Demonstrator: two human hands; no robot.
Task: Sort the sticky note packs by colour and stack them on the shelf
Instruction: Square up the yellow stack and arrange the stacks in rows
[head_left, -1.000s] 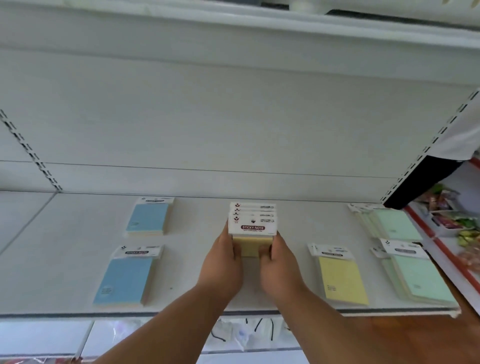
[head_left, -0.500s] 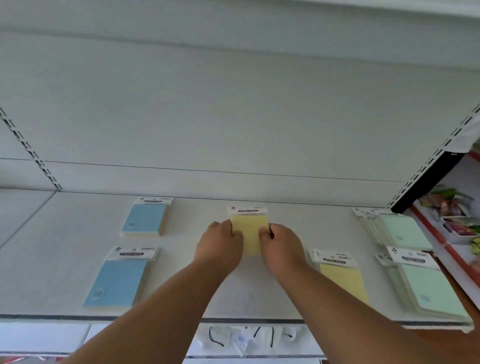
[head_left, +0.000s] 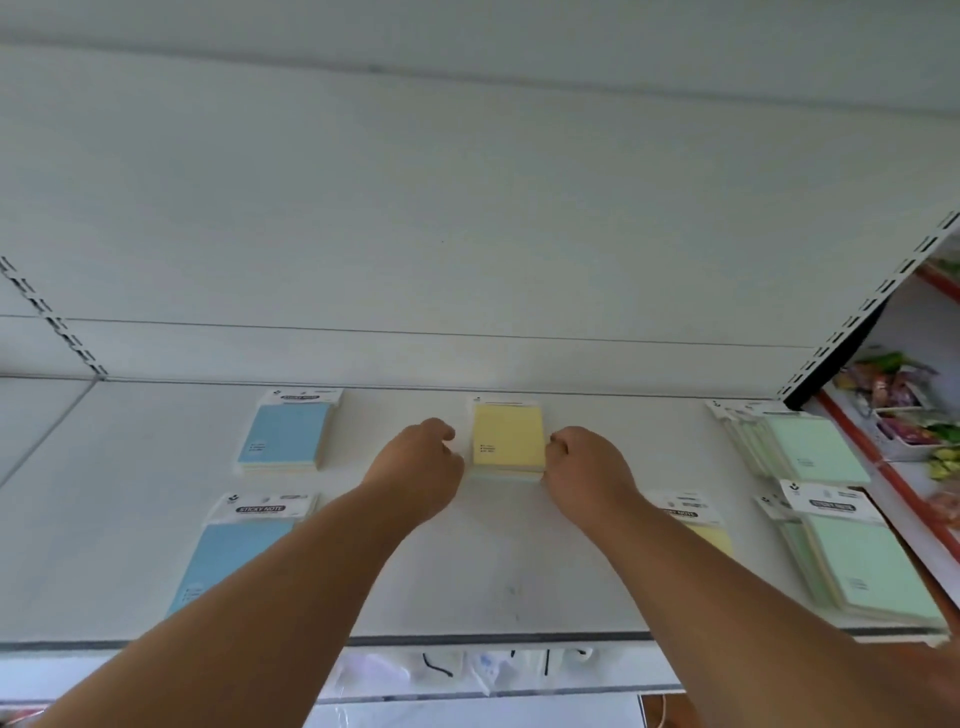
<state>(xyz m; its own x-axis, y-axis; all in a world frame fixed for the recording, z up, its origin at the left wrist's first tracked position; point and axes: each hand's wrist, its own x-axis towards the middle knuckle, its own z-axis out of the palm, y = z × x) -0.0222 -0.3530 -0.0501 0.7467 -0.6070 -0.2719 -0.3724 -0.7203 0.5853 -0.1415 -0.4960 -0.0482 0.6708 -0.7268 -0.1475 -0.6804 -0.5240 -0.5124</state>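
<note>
A stack of yellow sticky note packs (head_left: 509, 436) lies flat at the back middle of the white shelf (head_left: 493, 587). My left hand (head_left: 421, 467) is just left of the stack with a small gap, fingers loosely curled and holding nothing. My right hand (head_left: 587, 462) has its fingertips against the stack's right edge. Blue packs lie at the back left (head_left: 285, 434) and front left (head_left: 234, 551). One yellow pack (head_left: 698, 522) at the front right is partly hidden by my right forearm. Green packs are fanned at the back right (head_left: 805, 441) and front right (head_left: 867, 561).
The shelf's white back panel rises right behind the yellow stack. A slotted upright (head_left: 878, 296) bounds the shelf on the right; beyond it a red-edged shelf holds snack packets (head_left: 893, 395). Bagged items (head_left: 467, 670) lie on the level below the front edge.
The yellow stack went from held upright in both hands to lying flat at the back of the shelf. My left hand has come off its left edge.
</note>
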